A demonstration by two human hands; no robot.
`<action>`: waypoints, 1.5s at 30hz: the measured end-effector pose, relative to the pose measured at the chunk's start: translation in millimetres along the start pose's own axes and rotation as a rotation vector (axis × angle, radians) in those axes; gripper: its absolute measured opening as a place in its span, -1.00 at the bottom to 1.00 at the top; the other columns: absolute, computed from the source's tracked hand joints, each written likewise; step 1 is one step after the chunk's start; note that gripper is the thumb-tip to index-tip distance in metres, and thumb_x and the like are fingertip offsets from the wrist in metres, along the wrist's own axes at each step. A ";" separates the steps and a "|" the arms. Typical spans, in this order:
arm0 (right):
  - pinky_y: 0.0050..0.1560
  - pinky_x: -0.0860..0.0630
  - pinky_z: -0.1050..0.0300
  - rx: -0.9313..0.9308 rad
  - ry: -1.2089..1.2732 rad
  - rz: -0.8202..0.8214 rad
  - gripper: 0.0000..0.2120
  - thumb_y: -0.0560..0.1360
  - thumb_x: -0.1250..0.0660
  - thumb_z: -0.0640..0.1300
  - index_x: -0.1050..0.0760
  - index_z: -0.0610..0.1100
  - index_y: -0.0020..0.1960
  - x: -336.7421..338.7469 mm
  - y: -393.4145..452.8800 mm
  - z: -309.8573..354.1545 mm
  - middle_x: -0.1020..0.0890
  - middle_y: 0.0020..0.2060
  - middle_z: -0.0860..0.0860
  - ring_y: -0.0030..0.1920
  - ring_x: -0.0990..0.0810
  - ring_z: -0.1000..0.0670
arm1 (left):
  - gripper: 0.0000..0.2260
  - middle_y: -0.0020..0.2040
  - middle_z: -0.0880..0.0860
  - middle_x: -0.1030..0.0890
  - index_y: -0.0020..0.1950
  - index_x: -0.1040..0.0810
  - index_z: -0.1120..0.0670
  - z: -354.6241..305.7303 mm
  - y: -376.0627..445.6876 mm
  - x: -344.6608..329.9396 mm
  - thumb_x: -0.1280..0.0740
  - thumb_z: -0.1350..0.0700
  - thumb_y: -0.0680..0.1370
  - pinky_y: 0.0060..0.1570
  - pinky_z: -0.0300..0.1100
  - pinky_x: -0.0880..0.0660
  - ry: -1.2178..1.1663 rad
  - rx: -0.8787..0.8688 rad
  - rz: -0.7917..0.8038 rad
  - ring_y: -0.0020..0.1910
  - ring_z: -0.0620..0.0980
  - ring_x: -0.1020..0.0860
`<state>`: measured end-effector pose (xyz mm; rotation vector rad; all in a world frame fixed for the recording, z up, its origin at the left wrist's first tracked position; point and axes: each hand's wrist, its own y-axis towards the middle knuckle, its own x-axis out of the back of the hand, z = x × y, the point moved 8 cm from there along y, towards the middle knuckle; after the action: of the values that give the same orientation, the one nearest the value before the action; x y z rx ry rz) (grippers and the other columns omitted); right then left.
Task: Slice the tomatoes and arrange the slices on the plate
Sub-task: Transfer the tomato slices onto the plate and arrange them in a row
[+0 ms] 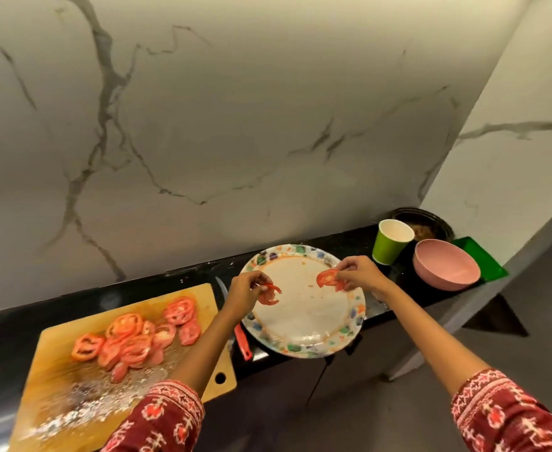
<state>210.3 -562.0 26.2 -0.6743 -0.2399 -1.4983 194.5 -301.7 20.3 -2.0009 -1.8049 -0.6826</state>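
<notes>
Red tomato slices going onto the plate, one in each hand

I'm holding my left hand (243, 291) over the left side of the speckled-rim plate (304, 345), fingers pinching a tomato slice (269, 295), while my right hand (361, 272) is pinching another slice (328, 278) over the right side. Remaining sliced tomatoes (138, 337) are sitting in a pile on the wooden cutting board (56, 380) to the left, and a red-handled knife (242, 340) is lying between board and plate
</notes>
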 end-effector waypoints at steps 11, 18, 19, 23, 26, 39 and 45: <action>-0.22 -0.53 0.20 0.112 -0.178 -0.083 -0.88 0.44 -0.38 -0.33 -0.59 -0.32 -0.03 51.1 51.2 -20.6 -0.61 -0.22 -0.16 -0.21 -0.58 -0.04 | -0.85 -0.05 0.18 -0.64 -0.05 -0.61 0.24 -29.1 43.8 -73.7 -0.28 0.39 0.50 -0.08 -0.33 -0.45 0.049 -0.020 0.088 -0.03 0.09 -0.59; -0.16 -0.51 0.22 0.173 -0.402 0.043 -0.90 0.41 -0.39 -0.27 -0.62 -0.17 -0.08 21.9 78.5 -22.3 -0.65 -0.11 -0.09 -0.16 -0.56 0.04 | -0.85 -0.01 0.16 -0.63 -0.01 -0.60 0.22 -34.3 59.0 -92.8 -0.26 0.34 0.54 -0.13 -0.44 -0.44 0.073 0.030 0.087 -0.06 -0.02 -0.56; -0.18 -0.47 0.25 0.181 -0.454 0.055 -0.90 0.43 -0.37 -0.27 -0.62 -0.16 -0.08 19.0 79.9 -26.1 -0.65 -0.10 -0.07 -0.15 -0.54 0.05 | -0.86 0.00 0.16 -0.63 -0.01 -0.60 0.21 -33.6 60.1 -95.1 -0.26 0.33 0.53 -0.16 -0.47 -0.43 0.080 0.036 0.092 -0.06 -0.04 -0.55; -0.30 -0.34 0.36 0.241 -0.471 0.052 -0.89 0.44 -0.37 -0.24 -0.61 -0.18 -0.04 19.9 82.1 -35.0 -0.61 -0.09 -0.09 -0.19 -0.46 0.10 | -0.86 0.02 0.15 -0.62 0.00 -0.61 0.21 -34.8 67.1 -108.3 -0.27 0.32 0.53 -0.08 -0.40 -0.44 0.105 0.049 0.129 -0.07 -0.05 -0.53; -0.33 -0.35 0.46 0.289 -0.285 0.037 -0.90 0.44 -0.39 -0.23 -0.60 -0.18 -0.04 28.0 80.1 -26.9 -0.62 -0.15 -0.05 -0.24 -0.48 0.13 | -0.85 0.02 0.14 -0.61 0.02 -0.60 0.21 -39.5 73.0 -116.4 -0.28 0.33 0.52 -0.05 -0.37 -0.45 0.095 0.033 0.154 -0.06 -0.07 -0.52; -0.19 -0.55 0.27 0.284 -0.068 0.220 -0.86 0.39 -0.43 -0.34 -0.56 -0.23 -0.06 23.7 74.8 6.3 -0.61 -0.29 -0.04 -0.24 -0.61 0.06 | -0.72 -0.02 0.18 -0.62 0.16 -0.52 0.22 -71.0 105.7 -109.8 -0.37 0.34 0.46 -0.10 -0.41 -0.50 -0.113 -0.026 -0.010 -0.06 -0.01 -0.58; -0.32 -0.52 0.34 0.173 -0.015 0.219 -0.85 0.40 -0.41 -0.36 -0.54 -0.12 -0.19 28.1 80.9 -13.3 -0.61 -0.43 0.03 -0.41 -0.59 0.15 | -0.55 0.25 0.20 -0.50 0.35 -0.40 0.20 -29.4 99.4 -155.3 -0.30 0.42 0.47 0.14 -0.13 -0.46 0.104 0.163 0.272 0.19 0.11 -0.49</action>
<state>287.3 -598.2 9.6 -0.5544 -0.2942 -1.2479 279.3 -457.1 -39.1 -2.0102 -1.4438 -0.5271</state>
